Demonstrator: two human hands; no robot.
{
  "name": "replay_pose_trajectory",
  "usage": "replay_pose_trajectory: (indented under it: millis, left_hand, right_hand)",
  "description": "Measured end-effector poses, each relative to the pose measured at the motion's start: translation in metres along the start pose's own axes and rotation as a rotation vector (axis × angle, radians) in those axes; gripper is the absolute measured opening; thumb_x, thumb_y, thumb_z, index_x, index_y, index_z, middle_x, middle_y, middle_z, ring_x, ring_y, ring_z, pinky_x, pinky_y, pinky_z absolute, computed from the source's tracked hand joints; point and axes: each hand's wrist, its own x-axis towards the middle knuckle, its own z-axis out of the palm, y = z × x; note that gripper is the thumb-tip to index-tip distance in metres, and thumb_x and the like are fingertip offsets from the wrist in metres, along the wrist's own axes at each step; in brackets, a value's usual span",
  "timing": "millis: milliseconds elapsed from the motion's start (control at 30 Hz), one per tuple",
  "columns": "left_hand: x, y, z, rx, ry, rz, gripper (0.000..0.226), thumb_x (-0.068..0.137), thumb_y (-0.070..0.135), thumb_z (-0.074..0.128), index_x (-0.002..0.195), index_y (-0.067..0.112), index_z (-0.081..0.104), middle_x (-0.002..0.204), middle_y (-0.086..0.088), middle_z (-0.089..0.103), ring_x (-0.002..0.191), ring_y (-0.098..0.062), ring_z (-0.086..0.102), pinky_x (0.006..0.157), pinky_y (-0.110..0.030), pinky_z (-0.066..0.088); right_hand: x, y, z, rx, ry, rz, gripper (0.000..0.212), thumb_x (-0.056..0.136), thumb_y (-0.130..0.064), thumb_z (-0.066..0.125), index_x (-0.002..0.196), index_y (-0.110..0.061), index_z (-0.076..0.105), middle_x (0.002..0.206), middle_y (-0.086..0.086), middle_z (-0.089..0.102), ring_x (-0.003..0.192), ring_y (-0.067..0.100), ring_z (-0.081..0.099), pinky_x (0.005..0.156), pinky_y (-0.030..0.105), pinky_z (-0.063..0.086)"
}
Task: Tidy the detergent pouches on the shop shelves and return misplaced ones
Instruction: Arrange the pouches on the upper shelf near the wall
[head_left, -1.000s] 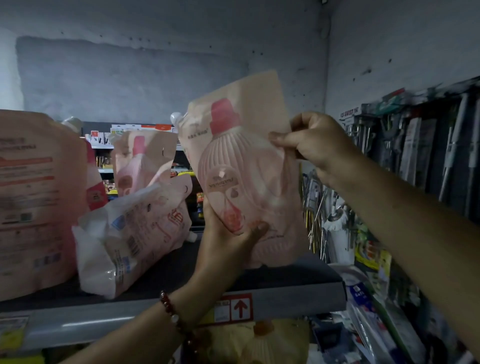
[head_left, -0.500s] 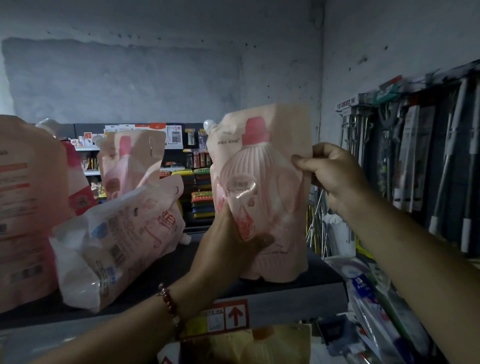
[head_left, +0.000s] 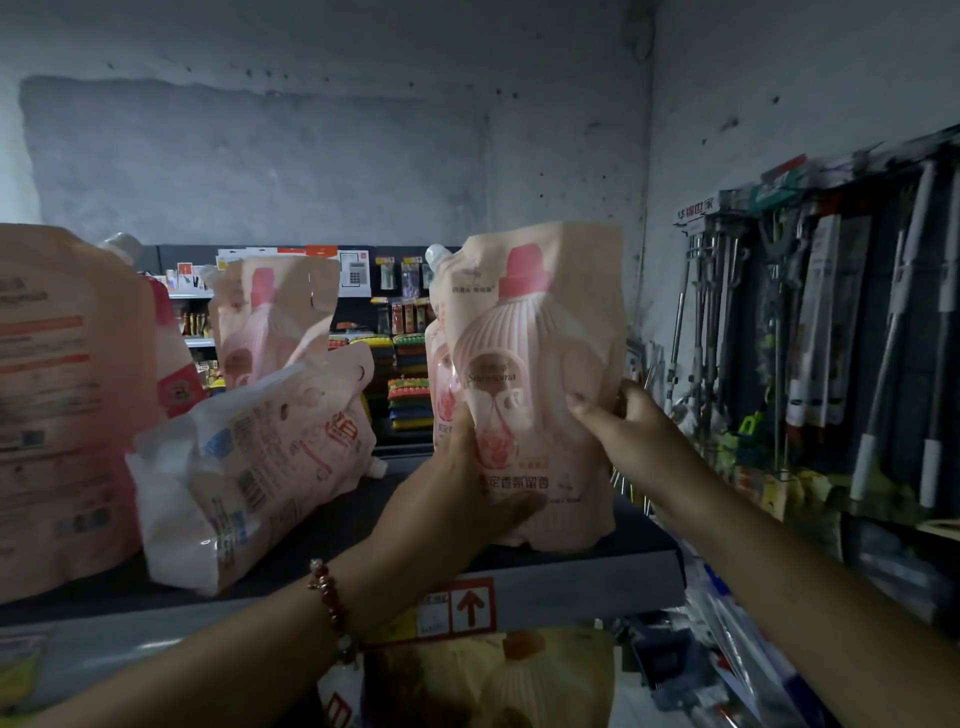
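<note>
Both hands are on the pink detergent pouch (head_left: 535, 374) at the right end of the top shelf (head_left: 571, 577), close to its front edge. The pouch stands upright, long axis vertical, printed bottle picture facing the camera and the white spout cap (head_left: 438, 255) poking up at its top left corner. The left hand (head_left: 470, 499) cups the lower left of the pouch, thumb stretched across the front near the bottom and the other fingers tucked out of sight behind it; a red bead bracelet (head_left: 332, 605) sits on that wrist. The right hand (head_left: 623, 426) pinches the pouch's right edge at mid height, thumb on the front, fingers curled round the side. Its base looks to be touching the shelf, though the left hand hides part of it. A second pink pouch (head_left: 280, 312) stands upright further back, towards the middle. In front of that, a white pouch (head_left: 249, 467) lies toppled, long axis slanting from the front edge up and back to the right. At the left end a large pouch (head_left: 67, 405) stands with its printed back showing. A red arrow label (head_left: 470, 605) is stuck on the front lip, and mop handles (head_left: 893, 322) hang to the right.
</note>
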Motion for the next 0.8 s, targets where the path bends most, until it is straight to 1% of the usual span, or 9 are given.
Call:
replay_pose_trajectory:
  millis: [67, 167, 233, 333, 433, 633, 667, 733, 800]
  left_hand:
    - [-0.009, 0.002, -0.009, 0.146, -0.062, 0.012, 0.102, 0.079, 0.044, 0.078, 0.151, 0.045, 0.006, 0.138, 0.011, 0.054, 0.111, -0.005, 0.061, 0.086, -0.031, 0.058]
    - [-0.026, 0.006, -0.022, 0.688, -0.048, 0.085, 0.093, 0.09, 0.054, 0.059, 0.157, 0.028, -0.002, 0.16, 0.001, 0.024, 0.139, -0.017, 0.037, 0.109, -0.036, 0.039]
    - [-0.038, 0.006, -0.027, 0.935, 0.009, 0.174, 0.086, 0.091, 0.057, 0.053, 0.158, 0.019, 0.013, 0.163, -0.01, 0.021, 0.147, -0.028, 0.028, 0.117, -0.045, 0.028]
    - [-0.052, -0.002, -0.033, 0.977, 0.076, 0.266, 0.077, 0.081, 0.057, 0.067, 0.144, 0.016, 0.05, 0.148, -0.019, 0.047, 0.133, -0.039, 0.048, 0.106, -0.055, 0.041]
    - [-0.064, -0.002, -0.045, 1.006, 0.027, 0.217, 0.074, 0.084, 0.063, 0.045, 0.142, 0.018, 0.052, 0.148, -0.018, 0.048, 0.133, -0.04, 0.048, 0.105, -0.056, 0.043]
    - [-0.089, -0.002, -0.067, 1.093, -0.041, 0.079, 0.079, 0.084, 0.069, 0.032, 0.144, 0.02, 0.046, 0.146, -0.018, 0.05, 0.131, -0.04, 0.051, 0.104, -0.058, 0.042]
    - [-0.093, 0.001, -0.072, 1.103, -0.045, 0.054, 0.079, 0.087, 0.07, 0.031, 0.148, 0.022, 0.041, 0.15, -0.017, 0.045, 0.136, -0.039, 0.045, 0.108, -0.057, 0.037]
    - [-0.1, 0.005, -0.084, 1.122, -0.051, 0.013, 0.08, 0.091, 0.071, 0.028, 0.157, 0.028, 0.015, 0.165, -0.011, 0.016, 0.151, -0.034, 0.018, 0.121, -0.053, 0.017]
    - [-0.104, 0.003, -0.098, 1.126, -0.011, -0.05, 0.083, 0.092, 0.071, 0.031, 0.158, 0.031, 0.0, 0.167, -0.007, -0.004, 0.153, -0.03, -0.001, 0.124, -0.048, 0.003]
  right_hand:
    - [-0.009, 0.004, -0.006, -0.054, -0.065, 0.061, 0.06, 0.078, -0.054, 0.07, 0.129, -0.026, 0.054, 0.121, -0.005, 0.066, 0.109, 0.015, 0.063, 0.097, 0.042, 0.051]
    - [-0.031, 0.006, -0.008, -0.222, -0.148, 0.101, 0.063, 0.084, -0.044, 0.07, 0.139, -0.027, 0.044, 0.132, -0.005, 0.058, 0.117, 0.017, 0.058, 0.1, 0.039, 0.048]
    - [-0.046, 0.007, -0.007, -0.419, -0.158, 0.036, 0.069, 0.088, -0.041, 0.066, 0.147, -0.027, 0.033, 0.145, -0.005, 0.047, 0.128, 0.017, 0.049, 0.103, 0.037, 0.044]
    - [-0.07, -0.003, -0.003, -0.693, -0.134, -0.06, 0.08, 0.092, -0.048, 0.058, 0.156, -0.026, 0.014, 0.162, -0.007, 0.015, 0.146, 0.017, 0.022, 0.116, 0.036, 0.025]
    - [-0.092, -0.018, 0.001, -0.829, -0.194, -0.148, 0.08, 0.094, -0.053, 0.051, 0.156, -0.03, 0.006, 0.163, -0.012, -0.001, 0.15, 0.011, -0.007, 0.12, 0.035, 0.005]
    - [-0.108, -0.037, 0.026, -0.783, -0.27, -0.233, 0.081, 0.092, -0.057, 0.049, 0.156, -0.03, 0.008, 0.164, -0.011, 0.004, 0.15, 0.01, -0.004, 0.119, 0.032, 0.004]
    - [-0.109, -0.038, 0.032, -0.752, -0.279, -0.232, 0.08, 0.092, -0.056, 0.05, 0.156, -0.029, 0.011, 0.164, -0.01, 0.006, 0.15, 0.01, -0.002, 0.119, 0.032, 0.006]
    - [-0.112, -0.038, 0.043, -0.685, -0.279, -0.236, 0.077, 0.092, -0.055, 0.052, 0.155, -0.029, 0.017, 0.163, -0.011, 0.012, 0.149, 0.01, 0.002, 0.118, 0.031, 0.01]
    - [-0.118, -0.039, 0.053, -0.613, -0.277, -0.239, 0.076, 0.091, -0.054, 0.055, 0.154, -0.03, 0.021, 0.161, -0.013, 0.017, 0.148, 0.007, 0.006, 0.116, 0.028, 0.013]
